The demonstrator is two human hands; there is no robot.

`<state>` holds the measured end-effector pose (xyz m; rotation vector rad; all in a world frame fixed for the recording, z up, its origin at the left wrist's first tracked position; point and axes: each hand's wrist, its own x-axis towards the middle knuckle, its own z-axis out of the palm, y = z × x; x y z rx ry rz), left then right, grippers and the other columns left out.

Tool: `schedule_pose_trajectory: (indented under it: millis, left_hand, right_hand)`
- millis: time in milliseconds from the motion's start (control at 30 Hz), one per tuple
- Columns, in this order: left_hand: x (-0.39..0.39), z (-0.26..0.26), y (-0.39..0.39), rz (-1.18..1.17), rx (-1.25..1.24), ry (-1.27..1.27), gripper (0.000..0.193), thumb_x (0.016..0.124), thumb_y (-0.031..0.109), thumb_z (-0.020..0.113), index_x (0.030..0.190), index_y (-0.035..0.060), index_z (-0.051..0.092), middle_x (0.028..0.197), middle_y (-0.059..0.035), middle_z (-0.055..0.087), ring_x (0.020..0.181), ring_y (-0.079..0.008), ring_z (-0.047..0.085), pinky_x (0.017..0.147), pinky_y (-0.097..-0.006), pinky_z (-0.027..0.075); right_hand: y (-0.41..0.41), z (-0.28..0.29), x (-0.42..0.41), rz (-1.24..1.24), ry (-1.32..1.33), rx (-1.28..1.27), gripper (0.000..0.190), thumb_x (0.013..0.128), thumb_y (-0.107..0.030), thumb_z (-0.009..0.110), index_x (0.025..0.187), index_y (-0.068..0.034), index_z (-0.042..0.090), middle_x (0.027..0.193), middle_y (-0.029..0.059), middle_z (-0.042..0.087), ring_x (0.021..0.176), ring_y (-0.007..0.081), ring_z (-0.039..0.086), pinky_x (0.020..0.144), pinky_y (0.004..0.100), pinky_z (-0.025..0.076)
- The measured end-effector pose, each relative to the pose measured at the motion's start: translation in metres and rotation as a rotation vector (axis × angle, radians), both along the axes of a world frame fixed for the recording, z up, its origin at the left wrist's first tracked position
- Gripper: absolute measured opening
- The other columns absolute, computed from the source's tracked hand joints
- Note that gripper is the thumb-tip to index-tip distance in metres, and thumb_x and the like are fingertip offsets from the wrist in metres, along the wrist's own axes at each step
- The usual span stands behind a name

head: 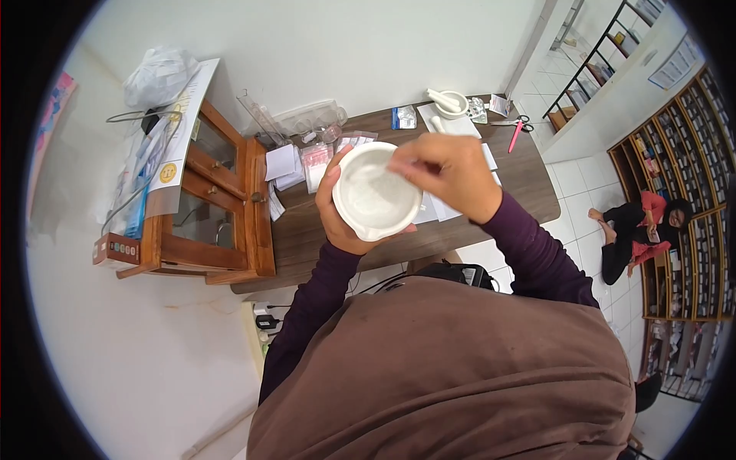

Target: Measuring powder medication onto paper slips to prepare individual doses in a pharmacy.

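A white mortar (372, 201) with a pouring lip is held up over the desk, its opening turned toward me. My left hand (340, 230) cups it from the left and below, with the fingers around its outside. Over the mortar's right rim, my right hand (454, 175) has its thumb and fingers drawn together. Motion blurs these fingertips, and whether something small is between them cannot be told. Inside, the bowl's bottom looks whitish, with a shadow across it. A white pestle (438, 125) lies on paper behind my right hand, partly hidden by it.
On the dark wooden desk (517, 190) stand another mortar (458, 109) with a pestle, scissors (522, 123), plastic packets (315, 164) and clear glassware (305, 127). A wooden cabinet (253, 230) borders the left. A person (647, 230) sits on the floor by shelves at right.
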<state>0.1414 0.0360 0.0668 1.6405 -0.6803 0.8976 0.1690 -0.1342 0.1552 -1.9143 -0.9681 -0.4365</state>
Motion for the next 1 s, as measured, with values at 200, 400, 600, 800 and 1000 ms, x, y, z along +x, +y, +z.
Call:
schedule_pose_trajectory:
  millis: [200, 400, 600, 800, 1000]
  left_hand:
    - [-0.009, 0.001, 0.003, -0.038, -0.06, 0.037, 0.119, 0.043, 0.031, 0.093, 0.136, 0.0145, 0.021, 0.138, -0.023, 0.033, 0.122, -0.0379, 0.043, 0.098, -0.0488, 0.044]
    - [-0.017, 0.006, 0.01, -0.045, -0.034, 0.084, 0.122, 0.04, 0.031, 0.094, 0.136, 0.014, 0.021, 0.138, -0.0234, 0.032, 0.122, -0.0378, 0.043, 0.099, -0.0488, 0.044]
    - [-0.02, 0.004, 0.016, -0.061, -0.024, 0.121, 0.128, 0.037, 0.035, 0.094, 0.138, 0.0146, 0.018, 0.137, -0.0206, 0.033, 0.119, -0.0351, 0.046, 0.097, -0.0454, 0.045]
    - [-0.02, 0.003, 0.018, -0.091, -0.09, 0.121, 0.13, 0.036, 0.038, 0.094, 0.138, 0.014, 0.017, 0.136, -0.0213, 0.035, 0.119, -0.0345, 0.046, 0.097, -0.0446, 0.045]
    - [-0.016, 0.011, 0.024, -0.095, -0.048, 0.053, 0.129, 0.038, 0.04, 0.093, 0.138, 0.0138, 0.017, 0.136, -0.0233, 0.036, 0.119, -0.0353, 0.046, 0.097, -0.0459, 0.044]
  right_hand:
    - [0.0, 0.008, 0.009, 0.041, 0.013, -0.081, 0.005, 0.075, -0.008, 0.07, 0.078, -0.004, 0.068, 0.067, 0.0027, 0.061, 0.048, 0.0108, 0.045, 0.046, 0.0226, 0.037]
    - [0.004, 0.02, 0.018, 0.078, -0.042, -0.132, 0.004, 0.077, -0.009, 0.068, 0.077, -0.005, 0.067, 0.068, 0.0023, 0.06, 0.051, 0.0143, 0.048, 0.051, 0.0242, 0.04]
    - [0.012, 0.031, 0.024, 0.219, -0.205, -0.155, 0.004, 0.076, -0.007, 0.069, 0.079, -0.005, 0.067, 0.068, 0.0018, 0.058, 0.051, 0.0134, 0.045, 0.05, 0.0241, 0.039]
    - [0.018, 0.033, 0.026, 0.406, -0.242, -0.177, 0.006, 0.075, -0.006, 0.07, 0.081, -0.005, 0.068, 0.068, 0.0013, 0.055, 0.051, 0.0138, 0.043, 0.049, 0.0253, 0.038]
    - [0.026, 0.038, 0.029, 0.411, -0.3, -0.183, 0.007, 0.074, -0.007, 0.071, 0.08, -0.006, 0.068, 0.067, 0.0008, 0.053, 0.05, 0.0143, 0.043, 0.049, 0.0258, 0.037]
